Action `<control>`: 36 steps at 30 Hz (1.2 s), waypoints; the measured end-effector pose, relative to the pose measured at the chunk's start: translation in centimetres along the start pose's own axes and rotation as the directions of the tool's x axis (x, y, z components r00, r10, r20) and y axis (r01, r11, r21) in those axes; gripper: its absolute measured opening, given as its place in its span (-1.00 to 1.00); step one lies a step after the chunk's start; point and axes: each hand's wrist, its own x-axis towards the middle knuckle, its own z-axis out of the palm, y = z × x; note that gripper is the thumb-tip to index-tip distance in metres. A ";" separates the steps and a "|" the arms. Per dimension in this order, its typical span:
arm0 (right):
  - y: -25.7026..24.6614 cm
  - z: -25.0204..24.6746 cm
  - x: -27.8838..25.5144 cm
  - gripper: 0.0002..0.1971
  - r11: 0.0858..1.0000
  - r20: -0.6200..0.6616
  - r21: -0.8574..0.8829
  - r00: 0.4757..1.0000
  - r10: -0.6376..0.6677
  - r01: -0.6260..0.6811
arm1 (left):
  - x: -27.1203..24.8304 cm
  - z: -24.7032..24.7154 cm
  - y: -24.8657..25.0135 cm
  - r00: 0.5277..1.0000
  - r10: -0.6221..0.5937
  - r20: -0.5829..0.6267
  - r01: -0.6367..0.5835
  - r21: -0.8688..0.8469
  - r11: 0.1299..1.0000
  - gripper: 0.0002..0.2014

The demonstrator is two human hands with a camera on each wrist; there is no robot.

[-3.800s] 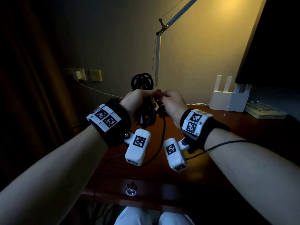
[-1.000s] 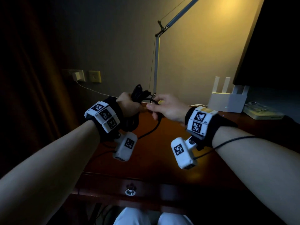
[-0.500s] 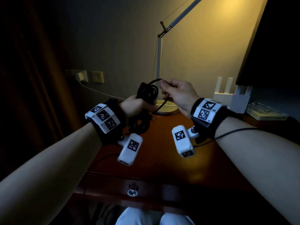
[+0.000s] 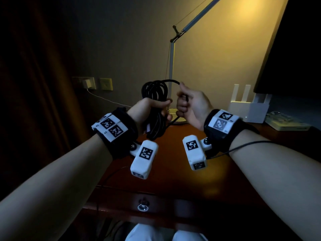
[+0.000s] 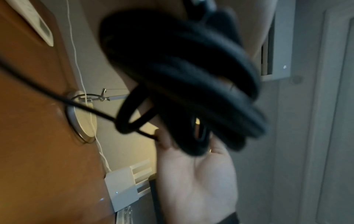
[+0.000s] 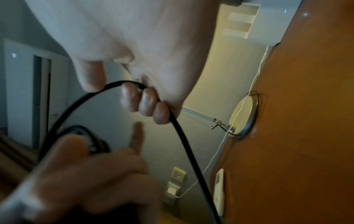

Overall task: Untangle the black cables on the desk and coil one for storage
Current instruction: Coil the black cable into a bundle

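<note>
My left hand grips a bundle of black cable loops upright above the desk; the coil fills the left wrist view, blurred. Just to its right, my right hand has its fingers curled round the cable's loose strand. That strand arcs from the top of the coil into the right hand. Below the hands it drops toward the desk. The cable's end is not visible.
A desk lamp stands behind the hands on a round base, its arm rising right. A white router and a pale flat device sit at the back right. Wall sockets with a white charger are at left. A drawer knob is below.
My right hand carried the loose strand from low beside the coil up and over its top. Over the last half second both hands stayed close together with the coil upright.
</note>
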 end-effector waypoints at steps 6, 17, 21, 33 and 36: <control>-0.2 0.2 0.2 -0.86 0.999 -0.170 -0.043 0.985 -0.039 0.032 | -0.2 0.7 -0.1 1.000 -0.022 -0.003 0.023 0.035 0.999 -0.64; 1.9 0.3 -0.6 -0.80 0.950 -0.122 -0.301 0.984 -0.127 0.085 | 1.8 1.4 -0.1 0.941 0.069 -0.332 -0.070 0.010 0.998 -0.55; 2.6 0.6 -0.5 -0.54 0.963 -0.007 -0.266 0.999 -0.033 0.030 | 2.1 1.8 0.1 0.918 0.044 -0.394 -0.076 -0.067 0.995 -0.71; 5.0 -0.7 -1.1 -0.56 0.962 0.201 -0.085 0.941 0.271 -0.259 | 2.0 1.6 1.4 0.947 0.030 -0.319 -0.123 -0.276 0.953 -0.77; 4.7 -0.6 -1.2 -0.52 0.961 0.224 -0.057 0.935 0.276 -0.270 | 1.7 1.4 1.6 0.968 0.044 -0.248 -0.144 -0.404 0.903 -0.81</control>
